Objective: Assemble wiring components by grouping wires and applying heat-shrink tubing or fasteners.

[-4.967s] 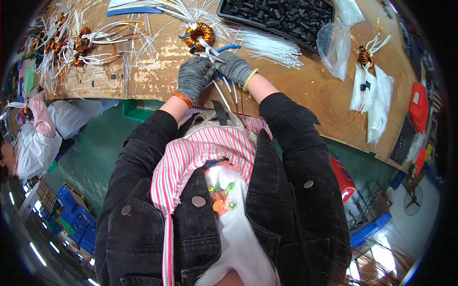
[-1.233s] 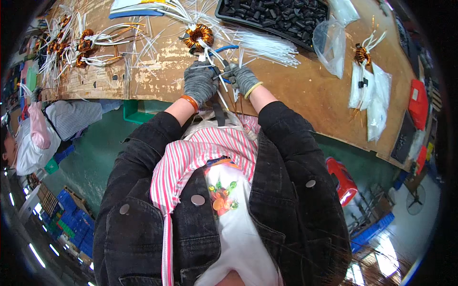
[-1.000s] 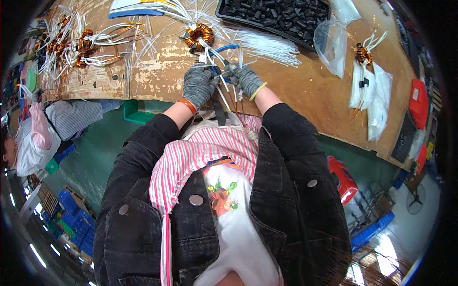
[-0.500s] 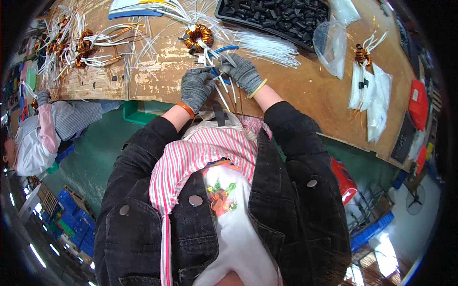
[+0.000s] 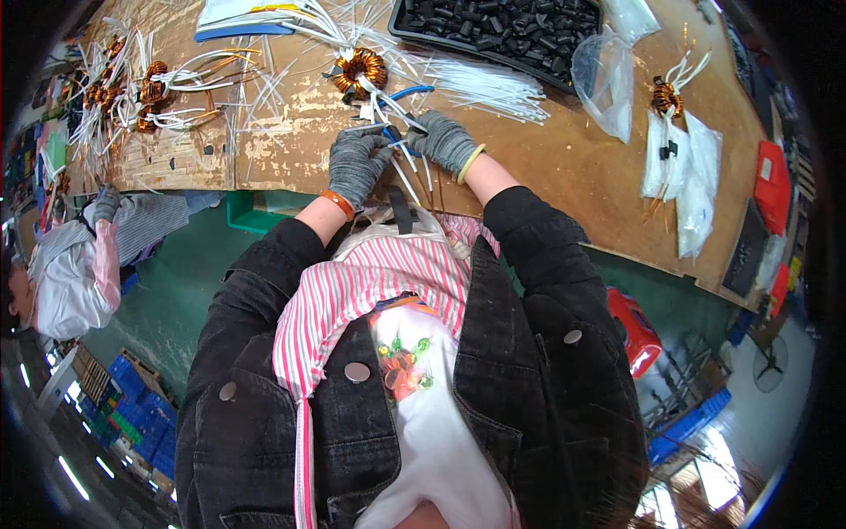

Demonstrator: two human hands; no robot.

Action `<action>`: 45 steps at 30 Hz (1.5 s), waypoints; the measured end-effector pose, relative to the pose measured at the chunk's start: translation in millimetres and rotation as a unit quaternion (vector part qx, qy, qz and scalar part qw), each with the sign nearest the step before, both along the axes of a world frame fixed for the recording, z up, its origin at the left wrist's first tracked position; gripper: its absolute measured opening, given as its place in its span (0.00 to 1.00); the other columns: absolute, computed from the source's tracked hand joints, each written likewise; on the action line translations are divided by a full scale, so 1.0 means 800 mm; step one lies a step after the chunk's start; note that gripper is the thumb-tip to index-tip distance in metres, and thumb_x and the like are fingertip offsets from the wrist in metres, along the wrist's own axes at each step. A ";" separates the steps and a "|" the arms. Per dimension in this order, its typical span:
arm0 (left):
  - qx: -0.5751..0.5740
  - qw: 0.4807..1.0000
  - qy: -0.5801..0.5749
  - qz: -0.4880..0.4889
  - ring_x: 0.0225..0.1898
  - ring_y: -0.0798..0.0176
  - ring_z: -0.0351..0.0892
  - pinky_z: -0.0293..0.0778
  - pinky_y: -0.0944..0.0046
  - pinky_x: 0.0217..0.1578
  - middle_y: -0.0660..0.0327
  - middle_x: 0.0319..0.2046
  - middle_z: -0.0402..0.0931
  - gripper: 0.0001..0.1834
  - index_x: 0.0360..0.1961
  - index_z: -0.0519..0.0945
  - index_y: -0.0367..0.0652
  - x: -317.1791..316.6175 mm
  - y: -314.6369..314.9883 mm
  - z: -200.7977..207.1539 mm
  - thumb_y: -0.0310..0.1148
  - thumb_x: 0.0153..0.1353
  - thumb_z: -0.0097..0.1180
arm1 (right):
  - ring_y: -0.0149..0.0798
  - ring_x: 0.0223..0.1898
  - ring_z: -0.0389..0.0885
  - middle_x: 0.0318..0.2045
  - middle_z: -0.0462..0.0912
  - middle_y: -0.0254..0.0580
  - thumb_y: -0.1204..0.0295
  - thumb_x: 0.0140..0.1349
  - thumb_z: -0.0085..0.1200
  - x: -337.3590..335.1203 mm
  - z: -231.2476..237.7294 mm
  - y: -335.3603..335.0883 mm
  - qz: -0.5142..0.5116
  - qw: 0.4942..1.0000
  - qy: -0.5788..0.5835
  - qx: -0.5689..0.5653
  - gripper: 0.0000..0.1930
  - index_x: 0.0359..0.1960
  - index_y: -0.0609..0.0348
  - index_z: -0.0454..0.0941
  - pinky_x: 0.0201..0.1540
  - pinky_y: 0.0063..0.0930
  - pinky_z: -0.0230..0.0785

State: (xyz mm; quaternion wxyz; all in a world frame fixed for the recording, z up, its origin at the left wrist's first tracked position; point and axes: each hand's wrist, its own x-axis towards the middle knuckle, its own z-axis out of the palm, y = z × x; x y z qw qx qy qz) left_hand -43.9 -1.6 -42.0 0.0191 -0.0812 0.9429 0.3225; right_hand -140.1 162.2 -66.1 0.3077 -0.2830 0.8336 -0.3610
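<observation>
A worn wooden bench [image 5: 564, 167] is seen above a green floor [image 5: 167, 291]. Blue crates [image 5: 132, 397] are stacked at lower left, a red container [image 5: 634, 331] at right. Bright light is reflected lower right.

My gloved left hand [image 5: 355, 164] and right hand [image 5: 438, 139] close together over the blue-handled cutters [image 5: 401, 113], so I cannot tell how the blades stand or what lies between my fingers. Beyond my right hand, the black parts tray [image 5: 502, 25] is cut off by the top edge. Its small black pieces are too small to identify.
</observation>
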 end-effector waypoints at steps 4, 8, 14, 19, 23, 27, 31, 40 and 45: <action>-0.012 0.999 0.030 -0.007 0.38 0.56 0.74 0.70 0.60 0.42 0.57 0.33 0.78 0.11 0.29 0.82 0.42 0.001 0.003 0.000 0.30 0.41 0.61 | 0.53 0.34 0.76 0.30 0.77 0.55 0.62 0.47 0.53 -0.001 -0.006 -0.002 0.006 1.000 0.018 0.006 0.15 0.31 0.60 0.77 0.38 0.39 0.68; -0.014 0.998 0.046 -0.039 0.37 0.54 0.74 0.70 0.60 0.42 0.57 0.33 0.78 0.12 0.31 0.81 0.44 -0.003 0.006 -0.003 0.32 0.41 0.61 | 0.53 0.32 0.76 0.28 0.77 0.55 0.62 0.48 0.52 0.010 -0.014 -0.013 0.008 0.999 0.014 -0.031 0.14 0.29 0.60 0.77 0.37 0.39 0.68; -0.034 0.998 0.043 -0.038 0.35 0.52 0.73 0.68 0.56 0.40 0.56 0.29 0.76 0.09 0.28 0.80 0.45 0.002 -0.006 0.005 0.33 0.43 0.59 | 0.53 0.30 0.75 0.26 0.77 0.55 0.62 0.49 0.50 0.000 0.010 -0.006 -0.009 1.000 -0.021 -0.009 0.14 0.26 0.61 0.76 0.36 0.40 0.68; -0.027 0.998 0.053 -0.031 0.34 0.52 0.72 0.68 0.56 0.40 0.56 0.29 0.76 0.08 0.28 0.79 0.45 0.002 0.001 0.008 0.30 0.44 0.59 | 0.54 0.31 0.75 0.27 0.77 0.55 0.62 0.48 0.50 -0.001 -0.008 -0.004 0.013 0.998 0.060 -0.030 0.14 0.27 0.61 0.76 0.36 0.40 0.68; -0.009 0.998 0.060 -0.021 0.34 0.52 0.72 0.68 0.57 0.40 0.56 0.28 0.76 0.08 0.27 0.80 0.46 0.004 -0.001 0.004 0.31 0.43 0.59 | 0.54 0.31 0.75 0.27 0.77 0.55 0.62 0.49 0.50 0.001 -0.008 -0.008 0.013 0.997 0.071 -0.030 0.14 0.27 0.61 0.76 0.36 0.40 0.68; -0.015 0.998 0.064 -0.023 0.34 0.52 0.71 0.68 0.57 0.40 0.57 0.28 0.76 0.08 0.28 0.80 0.46 0.002 0.001 0.007 0.31 0.43 0.59 | 0.54 0.31 0.75 0.27 0.77 0.55 0.62 0.49 0.50 0.001 -0.004 -0.008 0.010 0.998 0.052 -0.027 0.14 0.28 0.61 0.76 0.36 0.41 0.68; -0.023 0.997 0.063 -0.025 0.35 0.52 0.71 0.67 0.56 0.40 0.56 0.28 0.75 0.08 0.28 0.79 0.45 0.006 -0.004 0.003 0.31 0.43 0.59 | 0.53 0.31 0.75 0.26 0.76 0.55 0.63 0.48 0.50 0.003 0.003 -0.007 -0.012 0.999 0.028 -0.009 0.13 0.27 0.61 0.76 0.36 0.41 0.68; -0.017 0.997 0.075 -0.021 0.36 0.51 0.70 0.67 0.56 0.40 0.55 0.29 0.74 0.08 0.29 0.79 0.45 0.009 -0.005 -0.001 0.33 0.44 0.58 | 0.54 0.28 0.74 0.23 0.76 0.55 0.63 0.46 0.50 0.002 0.005 -0.007 -0.028 0.999 -0.006 -0.027 0.12 0.23 0.61 0.75 0.33 0.40 0.67; -0.021 0.997 0.070 -0.025 0.36 0.51 0.70 0.66 0.55 0.40 0.55 0.29 0.74 0.08 0.28 0.79 0.45 0.009 -0.005 -0.001 0.32 0.44 0.57 | 0.54 0.25 0.74 0.22 0.75 0.56 0.63 0.47 0.50 0.001 0.003 -0.008 -0.012 0.999 0.006 -0.050 0.13 0.22 0.62 0.75 0.30 0.40 0.66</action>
